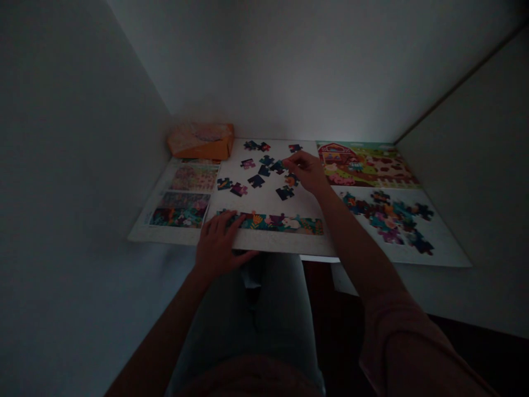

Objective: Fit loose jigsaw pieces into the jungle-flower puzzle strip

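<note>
My left hand (219, 242) lies flat on the near edge of the white board (264, 240), fingers spread, beside the left end of a joined strip of puzzle pieces (281, 223). My right hand (306, 170) reaches over the loose puzzle pieces (256, 179) in the middle of the board. Its fingers are pinched together at a small piece (286, 164). The dim light hides whether the piece is lifted.
An orange box (202, 141) sits at the back left. Printed picture sheets (185, 196) lie at the left. A finished farm picture (363, 162) lies at the back right, with a heap of loose pieces (388, 218) in front of it. Walls close in on both sides.
</note>
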